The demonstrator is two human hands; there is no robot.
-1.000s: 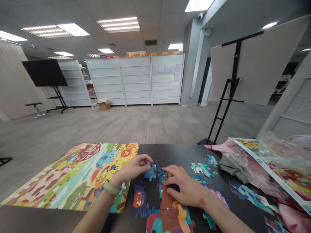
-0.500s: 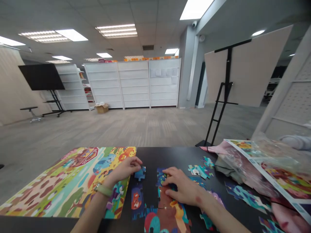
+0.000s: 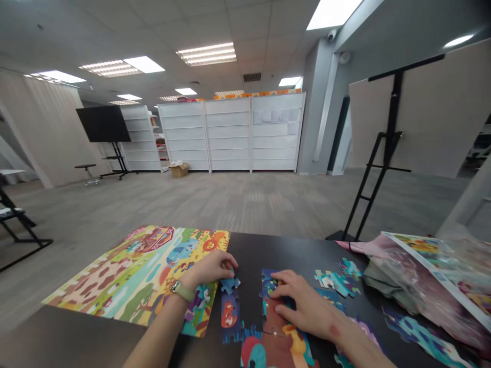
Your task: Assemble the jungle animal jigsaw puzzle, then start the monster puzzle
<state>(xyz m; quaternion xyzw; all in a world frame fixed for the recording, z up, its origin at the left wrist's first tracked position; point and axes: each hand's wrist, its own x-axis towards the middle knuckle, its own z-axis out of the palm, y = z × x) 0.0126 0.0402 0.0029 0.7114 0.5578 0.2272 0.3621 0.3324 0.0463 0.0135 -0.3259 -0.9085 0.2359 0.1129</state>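
My left hand (image 3: pixel 215 268) has its fingers closed on a small blue puzzle piece (image 3: pixel 229 285), just above a dark piece with a red animal (image 3: pixel 229 313). My right hand (image 3: pixel 297 301) lies with fingers spread on the joined puzzle section (image 3: pixel 274 335), which shows brown, blue and yellow shapes. Under my left forearm is a colourful picture sheet (image 3: pixel 134 281). Teal and white pieces (image 3: pixel 335 281) lie beyond my right hand, and others are partly hidden by my right forearm.
On the black table's (image 3: pixel 253 250) right side lie clear plastic and pink bags (image 3: pixel 414 271), a printed sheet (image 3: pixel 448 281) and a long strip of joined pieces (image 3: pixel 429 337). A black easel (image 3: pixel 383 148) stands behind. White shelves (image 3: pixel 230 135) line the back.
The view has turned left, so everything appears further right. My left hand still holds the blue piece, which now sits closer to the red-animal piece. My right hand remains on the joined section.
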